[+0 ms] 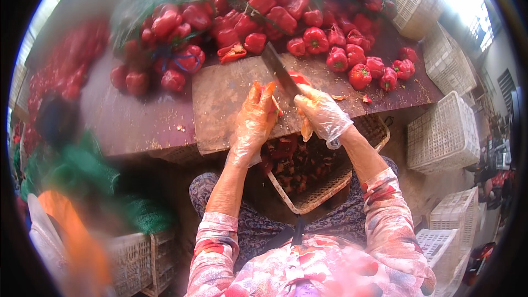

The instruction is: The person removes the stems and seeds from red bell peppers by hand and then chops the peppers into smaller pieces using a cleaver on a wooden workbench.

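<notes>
My right hand [320, 111], in a clear plastic glove, is closed round the handle of a broad-bladed knife [279, 69]. The blade points up and to the left over the wooden board [220, 93]. My left hand [254, 121], gloved the same way and stained orange, is curled beside it; a sliver of red pepper shows at its fingers, mostly hidden by them. Another red pepper piece [300, 78] shows just behind the blade. At the board's far edge lies a cut-open red pepper [231, 53].
Whole red peppers [360, 76] and green mesh bags [151, 5] of peppers cover the far table. Below the near edge, a crate [300, 206] holds red scraps. White plastic crates [444, 135] stand on the right. Green netting [82, 168] and a blurred orange-clad person are at left.
</notes>
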`<control>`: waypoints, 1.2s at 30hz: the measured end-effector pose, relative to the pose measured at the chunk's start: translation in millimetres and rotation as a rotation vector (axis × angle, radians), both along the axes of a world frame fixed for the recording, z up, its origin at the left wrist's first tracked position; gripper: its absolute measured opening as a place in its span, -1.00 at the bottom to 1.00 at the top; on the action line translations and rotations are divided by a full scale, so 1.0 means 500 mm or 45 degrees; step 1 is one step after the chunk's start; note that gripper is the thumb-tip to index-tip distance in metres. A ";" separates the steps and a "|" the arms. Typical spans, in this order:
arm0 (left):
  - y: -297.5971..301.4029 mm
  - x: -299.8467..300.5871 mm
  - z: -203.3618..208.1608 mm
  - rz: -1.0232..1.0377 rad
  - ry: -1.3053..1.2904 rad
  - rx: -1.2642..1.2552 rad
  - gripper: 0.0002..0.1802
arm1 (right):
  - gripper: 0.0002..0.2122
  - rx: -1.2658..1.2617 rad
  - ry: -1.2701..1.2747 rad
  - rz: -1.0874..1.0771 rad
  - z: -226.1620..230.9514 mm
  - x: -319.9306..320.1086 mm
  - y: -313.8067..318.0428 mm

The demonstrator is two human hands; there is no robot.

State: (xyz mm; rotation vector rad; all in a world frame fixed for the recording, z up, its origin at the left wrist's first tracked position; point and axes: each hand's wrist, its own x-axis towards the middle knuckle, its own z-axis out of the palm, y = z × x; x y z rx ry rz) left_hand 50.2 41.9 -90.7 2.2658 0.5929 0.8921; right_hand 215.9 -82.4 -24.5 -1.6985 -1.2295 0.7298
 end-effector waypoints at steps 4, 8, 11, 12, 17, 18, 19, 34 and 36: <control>0.013 -0.005 0.009 0.139 -0.022 0.177 -0.26 | -0.67 0.015 0.561 -0.172 0.026 0.014 -0.073; -0.029 0.028 0.033 0.108 0.233 0.080 -0.15 | -0.77 -0.025 0.801 -0.430 -0.083 0.065 -0.157; -0.011 0.072 -0.031 0.122 0.223 0.345 -0.10 | -0.77 -0.106 1.073 -0.402 -0.093 0.032 -0.112; 0.012 0.092 -0.043 0.141 0.252 0.274 -0.08 | -0.78 -0.135 1.109 -0.420 -0.077 0.010 -0.079; 0.171 0.173 0.014 0.256 0.137 0.369 -0.04 | -0.80 0.125 0.580 -0.260 -0.025 0.074 -0.032; 0.175 0.206 0.033 0.236 0.153 0.500 -0.05 | -0.80 0.199 0.520 -0.279 -0.016 0.094 -0.040; 0.150 0.238 0.067 0.206 0.179 0.612 -0.07 | -0.79 0.200 0.565 -0.355 0.003 0.119 -0.055; 0.054 0.625 0.009 -0.112 0.237 0.345 -0.53 | -0.84 0.374 0.723 -0.772 0.006 0.301 -0.197; 0.055 0.596 0.001 -0.054 0.204 0.311 -0.50 | -0.87 0.273 0.734 -0.742 0.019 0.285 -0.194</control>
